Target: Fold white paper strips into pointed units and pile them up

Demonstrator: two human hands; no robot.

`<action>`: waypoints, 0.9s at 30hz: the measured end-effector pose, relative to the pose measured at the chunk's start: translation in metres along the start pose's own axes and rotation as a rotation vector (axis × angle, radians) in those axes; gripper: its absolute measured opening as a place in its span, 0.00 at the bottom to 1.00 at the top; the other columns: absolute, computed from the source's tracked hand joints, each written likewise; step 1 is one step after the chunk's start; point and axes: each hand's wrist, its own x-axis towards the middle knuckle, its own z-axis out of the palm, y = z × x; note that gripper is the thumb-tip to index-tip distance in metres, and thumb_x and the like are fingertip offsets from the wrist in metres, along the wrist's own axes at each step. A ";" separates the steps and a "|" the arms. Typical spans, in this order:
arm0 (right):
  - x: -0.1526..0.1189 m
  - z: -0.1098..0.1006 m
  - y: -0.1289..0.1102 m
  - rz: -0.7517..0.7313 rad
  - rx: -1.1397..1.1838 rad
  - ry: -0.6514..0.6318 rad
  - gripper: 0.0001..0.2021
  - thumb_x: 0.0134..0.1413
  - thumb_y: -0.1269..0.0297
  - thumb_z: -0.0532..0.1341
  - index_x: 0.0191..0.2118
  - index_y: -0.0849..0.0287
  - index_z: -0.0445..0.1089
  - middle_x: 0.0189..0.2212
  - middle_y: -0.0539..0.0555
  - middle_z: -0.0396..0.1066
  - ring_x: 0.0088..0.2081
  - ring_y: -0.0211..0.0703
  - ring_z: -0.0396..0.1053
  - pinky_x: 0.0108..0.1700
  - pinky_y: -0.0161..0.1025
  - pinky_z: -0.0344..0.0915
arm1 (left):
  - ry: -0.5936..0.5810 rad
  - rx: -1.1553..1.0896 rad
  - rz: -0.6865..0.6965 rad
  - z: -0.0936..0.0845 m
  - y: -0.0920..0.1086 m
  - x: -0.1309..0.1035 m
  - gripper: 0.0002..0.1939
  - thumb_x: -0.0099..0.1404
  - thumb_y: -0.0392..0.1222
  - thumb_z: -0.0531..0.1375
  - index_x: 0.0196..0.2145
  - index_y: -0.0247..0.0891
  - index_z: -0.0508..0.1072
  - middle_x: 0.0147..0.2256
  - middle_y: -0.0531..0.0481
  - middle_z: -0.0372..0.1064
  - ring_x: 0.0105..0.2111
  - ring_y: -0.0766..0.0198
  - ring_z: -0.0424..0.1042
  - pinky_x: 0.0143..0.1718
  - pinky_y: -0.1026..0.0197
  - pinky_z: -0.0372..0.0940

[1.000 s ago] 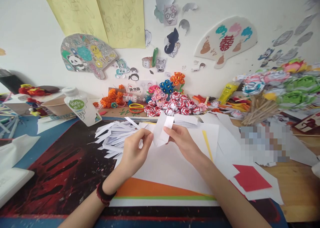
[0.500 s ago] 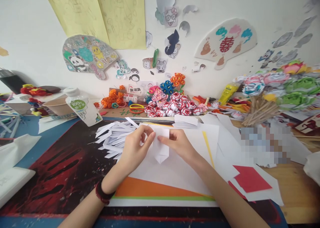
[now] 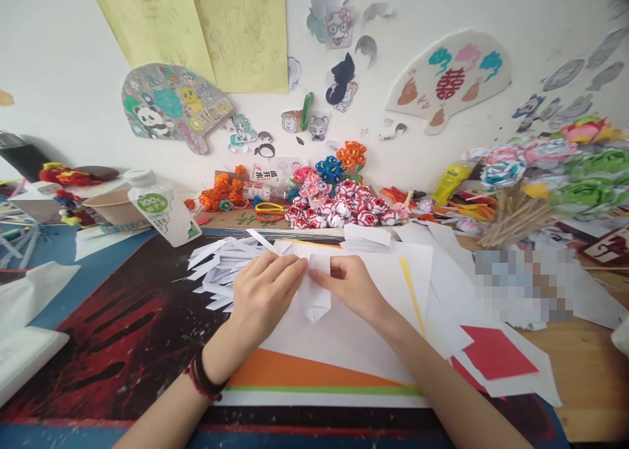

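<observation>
A small folded white paper (image 3: 315, 299) with a pointed lower end is held up between my two hands, above large white sheets (image 3: 363, 331). My left hand (image 3: 268, 292) is closed on the paper's left edge, its fingers bent over and the thumb mostly hidden. On the right edge, my right hand (image 3: 351, 282) pinches the paper with the thumb in front and the fingers behind. Beside my left hand lies a heap of folded white paper strips (image 3: 221, 272).
Orange paper (image 3: 285, 368) shows under the white sheets. Red paper pieces (image 3: 498, 352) lie at the right. A white bottle (image 3: 164, 210) stands at the back left, near red-and-white paper flowers (image 3: 351, 206). Flowers on sticks (image 3: 515, 213) lie at the back right.
My left hand has turned over, its fingers now folded across the paper's upper left edge where thumb and fingertips showed before. My right hand keeps its pinch almost unmoved.
</observation>
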 end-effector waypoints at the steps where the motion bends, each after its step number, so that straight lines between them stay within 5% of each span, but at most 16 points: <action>1: 0.000 0.000 0.000 -0.010 -0.026 0.012 0.14 0.50 0.56 0.65 0.23 0.62 0.69 0.22 0.49 0.68 0.26 0.40 0.65 0.26 0.34 0.59 | 0.009 -0.042 -0.010 -0.001 0.000 0.001 0.08 0.64 0.36 0.60 0.40 0.45 0.76 0.37 0.51 0.77 0.34 0.59 0.69 0.38 0.58 0.61; 10: -0.002 0.000 -0.005 -0.040 -0.117 -0.017 0.13 0.52 0.56 0.63 0.27 0.62 0.73 0.24 0.51 0.68 0.27 0.40 0.64 0.27 0.35 0.57 | -0.163 -0.664 -0.597 -0.005 -0.001 0.016 0.12 0.63 0.49 0.61 0.30 0.38 0.76 0.29 0.50 0.73 0.27 0.65 0.65 0.27 0.63 0.57; 15: -0.003 0.000 -0.008 -0.078 -0.198 0.005 0.17 0.50 0.54 0.64 0.20 0.61 0.68 0.18 0.48 0.60 0.24 0.37 0.58 0.25 0.34 0.53 | -0.274 -0.651 -0.621 -0.004 -0.001 0.015 0.13 0.61 0.50 0.62 0.31 0.37 0.77 0.29 0.50 0.72 0.26 0.66 0.62 0.28 0.63 0.56; 27: -0.002 -0.003 -0.007 -0.025 -0.192 -0.070 0.16 0.51 0.59 0.62 0.20 0.61 0.60 0.20 0.45 0.51 0.24 0.33 0.50 0.25 0.33 0.47 | -0.257 -0.654 -0.669 -0.008 0.000 0.017 0.13 0.60 0.50 0.62 0.32 0.36 0.77 0.32 0.49 0.74 0.28 0.65 0.64 0.31 0.63 0.58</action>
